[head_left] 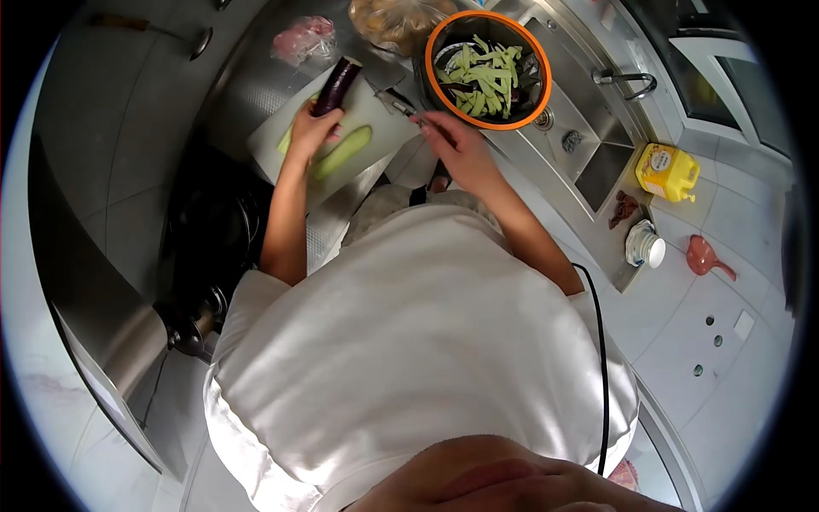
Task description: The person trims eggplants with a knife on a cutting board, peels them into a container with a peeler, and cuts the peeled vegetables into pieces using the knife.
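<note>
My left hand (316, 130) is wrapped round the lower end of a dark purple eggplant (338, 87), which it holds tilted above a white cutting board (375, 115). A peeled, pale green piece (343, 152) lies on the board beside that hand. To the right, my right hand (456, 147) has its fingers closed on the handle of a metal peeler (397, 103), whose head points toward the board. Just beyond it stands an orange-rimmed bin (546, 81) with green peelings (488, 78) and a dark lining inside.
Behind the board lie a bag of pink stuff (304, 39) and a bag of brownish items (392, 21). A sink (604, 171) with a faucet (627, 78) is at the right, near a yellow jug (668, 172). A dark pan (226, 213) sits at the left.
</note>
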Demonstrator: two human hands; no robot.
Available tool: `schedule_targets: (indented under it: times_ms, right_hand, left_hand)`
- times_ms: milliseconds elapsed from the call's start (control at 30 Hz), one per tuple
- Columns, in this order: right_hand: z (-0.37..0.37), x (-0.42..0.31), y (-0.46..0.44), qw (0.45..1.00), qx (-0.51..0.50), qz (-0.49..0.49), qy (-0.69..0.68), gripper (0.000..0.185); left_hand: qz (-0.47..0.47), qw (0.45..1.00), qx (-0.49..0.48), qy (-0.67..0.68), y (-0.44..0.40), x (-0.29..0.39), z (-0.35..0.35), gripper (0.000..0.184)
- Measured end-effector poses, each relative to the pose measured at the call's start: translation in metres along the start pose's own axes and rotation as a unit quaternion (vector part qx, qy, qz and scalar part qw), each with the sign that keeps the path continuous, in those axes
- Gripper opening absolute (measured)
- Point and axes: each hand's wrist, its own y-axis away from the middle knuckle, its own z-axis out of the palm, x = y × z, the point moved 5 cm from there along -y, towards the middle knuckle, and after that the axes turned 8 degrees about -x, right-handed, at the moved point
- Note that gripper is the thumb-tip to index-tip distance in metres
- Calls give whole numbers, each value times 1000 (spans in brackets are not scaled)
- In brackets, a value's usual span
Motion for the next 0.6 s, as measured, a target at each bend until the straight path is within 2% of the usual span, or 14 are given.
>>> schedule_targets:
  times_ms: [33, 67, 100, 267, 400, 467, 600]
  right_hand:
    - [-9, -3, 2, 1000, 0, -4, 0, 25]
    - [-20, -20, 6, 986, 38, -107, 123, 25]
    - [-26, -37, 14, 946, 76, -204, 241, 26]
    - [-48, -35, 27, 942, 83, -192, 262, 20]
    - [-68, -25, 37, 927, 118, -215, 285, 21]
    - [-86, -18, 35, 913, 157, -163, 340, 22]
    - [-134, 11, 13, 917, 195, -97, 335, 26]
  left_hand:
    - [-31, 990, -68, 121, 24, 22, 27, 38]
    - [-64, 980, -104, 155, 41, 38, 46, 36]
    - [-98, 967, -141, 188, 53, 49, 63, 34]
    - [-75, 948, -239, 196, 74, 93, 131, 35]
    - [-44, 961, -229, 146, 74, 114, 153, 33]
    - [-42, 964, -232, 125, 72, 120, 161, 33]
    - [-55, 967, -226, 102, 69, 118, 176, 32]
